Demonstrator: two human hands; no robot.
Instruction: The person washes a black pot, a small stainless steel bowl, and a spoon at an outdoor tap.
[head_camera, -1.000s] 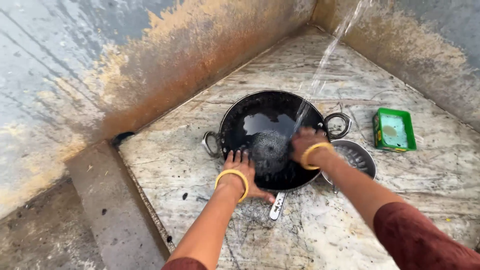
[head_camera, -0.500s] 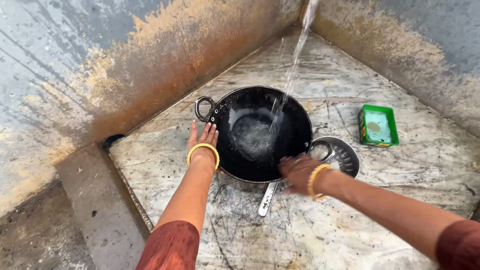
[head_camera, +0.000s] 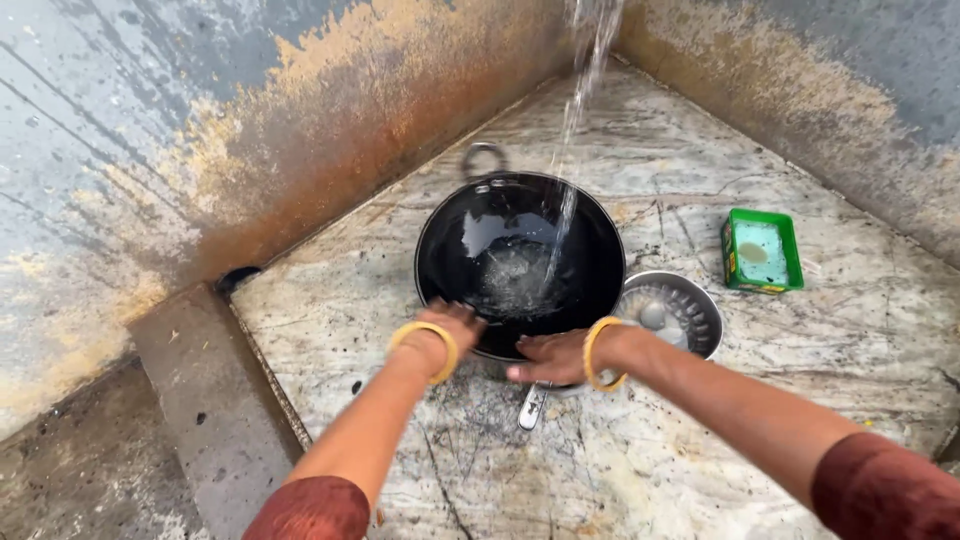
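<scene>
A black wok (head_camera: 480, 235) with a ring handle at its far side sits on the stained stone slab (head_camera: 700, 460). A stream of water (head_camera: 580, 110) falls from above into its middle and splashes there. My left hand (head_camera: 452, 328), with a yellow bangle on the wrist, grips the wok's near-left rim. My right hand (head_camera: 548, 357), also wearing a yellow bangle, lies along the near rim with its fingers pointing left. Both hands touch the wok.
A steel bowl (head_camera: 690, 322) stands against the wok's right side. A green soap dish (head_camera: 762, 250) lies further right. A metal utensil handle (head_camera: 529, 407) pokes out under the wok. Stained walls close in the corner; a drain hole (head_camera: 237, 278) opens at the left.
The wok has turned so a handle now points away from me. My right hand left the inside of the wok and came to the near rim. My left hand slid along the rim.
</scene>
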